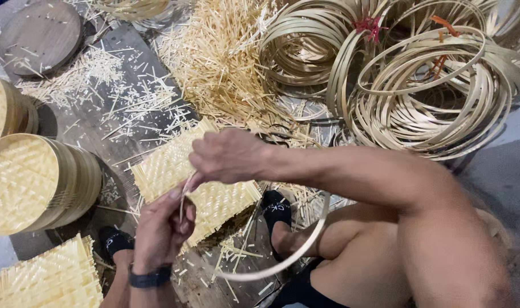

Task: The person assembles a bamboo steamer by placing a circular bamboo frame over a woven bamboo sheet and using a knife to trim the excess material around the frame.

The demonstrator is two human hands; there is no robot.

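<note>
Head view: the left hand (pixel 163 225), a dark watch on its wrist, pinches the overlapping ends of a thin pale bamboo strip bent into a hoop (pixel 282 256). The right hand (pixel 228 155) is clenched on the same ends from above, so both grips meet at centre frame, seemingly to keep the springy loop from opening. The hoop hangs from there down to lower centre, over the person's knees and black sandals (pixel 277 210). Beneath it lies a square woven bamboo mat (pixel 163 168), with another mat (pixel 43 279) at lower left. Round bamboo steamer baskets (pixel 37 182) stand at the left edge. Coils of bamboo hoops (pixel 431 91), tied with red cord, fill the upper right. Short splints (pixel 214 57) litter a worn dark plank floor (pixel 123 51).
</note>
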